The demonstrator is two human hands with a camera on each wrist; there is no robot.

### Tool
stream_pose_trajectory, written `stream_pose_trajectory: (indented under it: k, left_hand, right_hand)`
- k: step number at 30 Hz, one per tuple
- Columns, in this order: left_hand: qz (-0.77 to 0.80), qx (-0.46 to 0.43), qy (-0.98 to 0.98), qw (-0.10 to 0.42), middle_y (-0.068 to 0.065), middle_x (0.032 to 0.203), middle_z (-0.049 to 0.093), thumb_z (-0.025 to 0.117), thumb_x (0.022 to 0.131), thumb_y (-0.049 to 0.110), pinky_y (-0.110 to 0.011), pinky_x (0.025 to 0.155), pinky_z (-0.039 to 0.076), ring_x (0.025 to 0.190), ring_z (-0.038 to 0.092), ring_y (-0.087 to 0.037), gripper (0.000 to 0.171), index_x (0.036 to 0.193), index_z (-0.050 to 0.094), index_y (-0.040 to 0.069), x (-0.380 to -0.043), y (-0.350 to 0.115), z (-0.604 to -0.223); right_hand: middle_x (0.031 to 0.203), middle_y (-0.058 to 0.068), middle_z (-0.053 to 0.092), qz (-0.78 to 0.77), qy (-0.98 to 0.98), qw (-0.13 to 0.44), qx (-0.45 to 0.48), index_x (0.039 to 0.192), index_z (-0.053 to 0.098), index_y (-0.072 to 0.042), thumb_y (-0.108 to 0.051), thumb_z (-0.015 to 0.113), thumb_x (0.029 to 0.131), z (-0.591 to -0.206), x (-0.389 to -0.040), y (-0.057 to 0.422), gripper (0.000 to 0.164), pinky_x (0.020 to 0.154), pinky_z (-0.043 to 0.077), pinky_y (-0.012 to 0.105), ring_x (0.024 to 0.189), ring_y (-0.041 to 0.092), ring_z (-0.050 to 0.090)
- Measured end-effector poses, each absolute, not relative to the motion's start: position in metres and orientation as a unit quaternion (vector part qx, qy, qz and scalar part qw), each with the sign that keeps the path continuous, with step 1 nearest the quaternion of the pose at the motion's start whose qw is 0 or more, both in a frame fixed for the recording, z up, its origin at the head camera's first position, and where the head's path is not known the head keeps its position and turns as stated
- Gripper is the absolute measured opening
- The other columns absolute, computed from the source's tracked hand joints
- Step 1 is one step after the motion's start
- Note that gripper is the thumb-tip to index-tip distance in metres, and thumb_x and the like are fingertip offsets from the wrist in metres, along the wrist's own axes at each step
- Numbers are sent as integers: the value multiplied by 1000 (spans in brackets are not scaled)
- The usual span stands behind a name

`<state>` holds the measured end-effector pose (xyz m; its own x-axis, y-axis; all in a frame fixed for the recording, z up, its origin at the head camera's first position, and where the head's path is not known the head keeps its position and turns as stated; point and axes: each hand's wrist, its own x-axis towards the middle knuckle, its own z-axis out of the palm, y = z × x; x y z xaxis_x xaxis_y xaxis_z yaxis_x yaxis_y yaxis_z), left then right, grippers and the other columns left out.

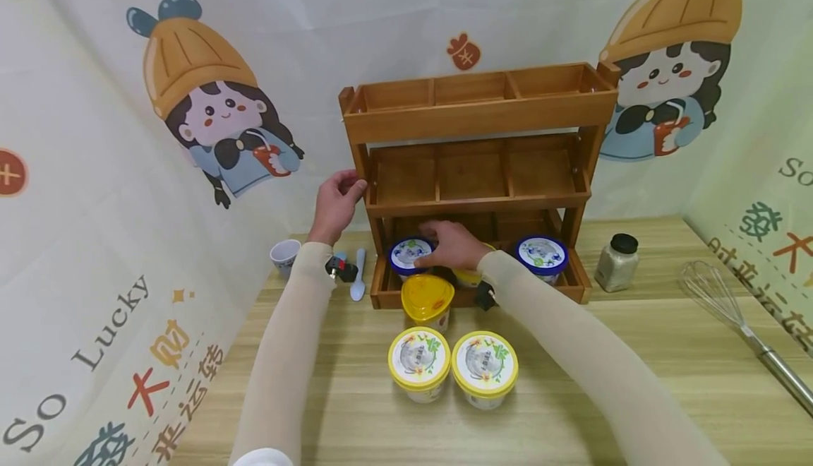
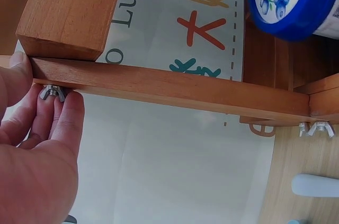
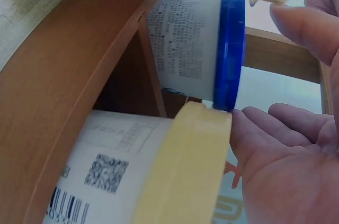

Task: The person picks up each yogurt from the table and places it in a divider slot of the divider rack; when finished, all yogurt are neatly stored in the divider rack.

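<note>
Now the left hand (image 1: 336,206) pinches the rack (image 1: 476,121). The left blue tub (image 1: 406,253) stands upright, just left of the nearer right hand (image 1: 454,245), its fingers spread.

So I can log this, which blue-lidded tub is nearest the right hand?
The left blue-lidded tub on the wooden rack's bottom tier: the right hand is at its lid; the other tub stands farther right.

Two blue-lidded tubs (image 1: 542,254), four yellow-lidded tubs (image 1: 485,363), one rack (image 1: 476,120)
</note>
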<state>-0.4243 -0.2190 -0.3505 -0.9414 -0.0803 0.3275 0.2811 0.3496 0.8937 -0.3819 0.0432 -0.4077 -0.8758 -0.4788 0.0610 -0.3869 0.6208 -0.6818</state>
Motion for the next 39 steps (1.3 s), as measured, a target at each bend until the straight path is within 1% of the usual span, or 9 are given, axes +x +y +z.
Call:
stream_pose_trajectory:
  k: [3,8,12,17,23,27,30,34,39]
  left_hand:
    - [-564,-63,-807,162,-19,139,65,66,106,26,-45,110,52,124,61,-31,45,143,59,1,-425,-219,-349]
    - [-562,-61,-810,160,-19,140,65,66,106,27,-45,110,52,125,61,-31,45,143,59,1,-425,-219,-349]
    - [-562,-58,-811,154,-18,141,64,66,107,28,-46,111,52,126,61,-31,46,145,58,3,-423,-220,-350]
    - [-565,-59,-809,152,-17,140,64,66,106,28,-46,111,52,126,61,-31,46,145,58,3,-423,-219,-349]
    - [-563,-56,-811,151,-17,141,64,66,106,29,-45,111,52,126,61,-31,47,145,58,3,-423,-219,-349]
    - [-563,-58,-811,151,-17,141,64,66,107,29,-45,111,52,126,61,-30,46,145,58,3,-424,-220,-349]
    - [-562,-63,-810,157,-17,140,64,66,107,28,-45,110,52,126,61,-31,46,144,59,2,-424,-220,-350]
    - [-560,-65,-810,163,-18,140,65,66,107,27,-43,107,53,125,61,-30,45,143,59,1,-423,-220,-351]
    - [-559,-67,-811,161,-18,139,65,66,107,27,-43,107,53,124,61,-30,46,144,59,1,-423,-219,-350]
  right_hand:
    - [158,16,54,-370,895,65,-240,157,46,-4,-34,86,90,-407,-381,47,83,122,44,48,144,33,54]
    - [159,17,53,-396,884,66,-238,157,47,-4,-30,85,91,-404,-374,54,80,117,49,46,142,34,57]
    - [158,17,53,-413,875,57,-248,155,49,-4,-28,85,92,-402,-368,61,76,114,51,44,142,35,56]
    - [156,14,55,-418,869,42,-261,152,53,-7,-29,84,92,-402,-362,72,71,113,52,43,144,33,55]
    - [155,13,57,-429,863,35,-264,151,54,-10,-31,82,93,-401,-350,86,68,113,53,47,141,33,56]
    - [154,15,58,-444,854,33,-269,151,54,-8,-31,82,94,-401,-339,94,67,112,53,50,139,37,58]
    - [153,17,58,-456,843,31,-283,150,55,-7,-30,81,95,-404,-333,99,65,111,53,49,139,39,58]
    - [153,17,58,-460,838,37,-291,150,55,-9,-32,81,95,-407,-324,105,65,111,54,49,139,37,58]
    - [150,13,61,-472,830,31,-295,149,56,-10,-33,78,97,-409,-309,112,60,111,52,53,137,36,61]
